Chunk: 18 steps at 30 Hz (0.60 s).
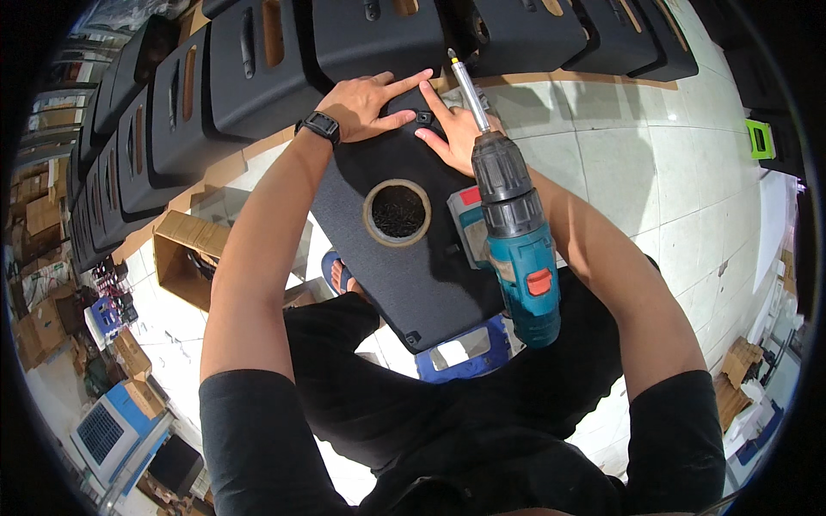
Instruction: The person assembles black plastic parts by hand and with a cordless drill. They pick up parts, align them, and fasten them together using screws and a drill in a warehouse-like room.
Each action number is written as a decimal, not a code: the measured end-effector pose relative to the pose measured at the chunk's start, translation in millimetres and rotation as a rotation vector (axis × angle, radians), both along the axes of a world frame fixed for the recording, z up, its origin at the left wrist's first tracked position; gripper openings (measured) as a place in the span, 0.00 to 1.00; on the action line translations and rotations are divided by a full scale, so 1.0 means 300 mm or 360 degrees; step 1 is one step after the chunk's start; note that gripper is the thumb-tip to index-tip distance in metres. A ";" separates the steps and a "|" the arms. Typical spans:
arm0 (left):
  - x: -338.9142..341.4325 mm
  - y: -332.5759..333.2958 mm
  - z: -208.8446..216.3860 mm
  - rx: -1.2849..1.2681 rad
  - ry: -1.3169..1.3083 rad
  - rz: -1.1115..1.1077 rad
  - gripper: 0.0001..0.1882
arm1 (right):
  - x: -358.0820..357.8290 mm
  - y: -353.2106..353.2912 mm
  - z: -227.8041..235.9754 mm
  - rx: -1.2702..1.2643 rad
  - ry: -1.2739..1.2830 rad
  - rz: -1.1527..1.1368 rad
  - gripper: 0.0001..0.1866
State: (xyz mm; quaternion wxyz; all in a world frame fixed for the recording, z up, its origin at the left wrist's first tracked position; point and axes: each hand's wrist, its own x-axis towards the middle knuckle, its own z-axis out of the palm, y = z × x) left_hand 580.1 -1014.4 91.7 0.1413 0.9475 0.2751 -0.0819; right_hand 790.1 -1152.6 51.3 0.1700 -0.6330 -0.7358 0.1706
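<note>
A black textured box-shaped cabinet (pixel 379 284) lies in front of me, between my arms. At its far end my left hand (pixel 361 105), with a black watch on the wrist, rests with index finger and thumb stretched out. My right hand (pixel 453 131) is opposite, fingers apart, partly hidden behind the drill. Between the two hands sits a small black corner piece (pixel 422 118), close to the fingertips. A teal cordless drill (pixel 525 258) with a long bit stands on the cabinet's right side. Left of it is a round container (pixel 370 217) with a beige rim, holding many dark screws.
Similar black cabinets (pixel 258 77) with slots and handles stand in a curved row beyond and to the left. A blue stool (pixel 469 357) shows under the near end. An open cardboard box (pixel 185 254) lies left on the tiled floor (pixel 619 172). A green stool (pixel 759 139) is far right.
</note>
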 end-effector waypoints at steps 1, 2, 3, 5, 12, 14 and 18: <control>-0.008 -0.002 0.002 -0.0002 -0.0010 -0.0006 0.39 | -0.005 -0.002 -0.003 0.0014 -0.0023 -0.0001 0.46; -0.017 -0.007 0.004 -0.0026 0.0003 -0.0003 0.40 | -0.010 -0.004 -0.007 0.0019 -0.0035 0.0009 0.46; -0.015 -0.013 0.009 -0.0051 0.0009 -0.0007 0.40 | -0.016 -0.007 0.002 0.0022 -0.0051 0.0014 0.46; -0.017 -0.011 0.023 -0.0111 0.0030 -0.0008 0.41 | -0.021 -0.013 0.020 0.0008 -0.0061 0.0046 0.46; -0.109 -0.019 -0.062 0.0100 -0.0267 -0.0107 0.44 | -0.059 -0.022 0.070 -0.0157 -0.0191 0.0046 0.47; -0.125 -0.034 -0.063 0.0108 -0.0315 -0.0087 0.43 | -0.068 -0.023 0.071 -0.0151 -0.0244 0.0042 0.46; -0.116 -0.056 -0.030 0.0051 -0.0299 0.0006 0.38 | -0.050 -0.025 0.031 0.0075 -0.0193 0.0086 0.45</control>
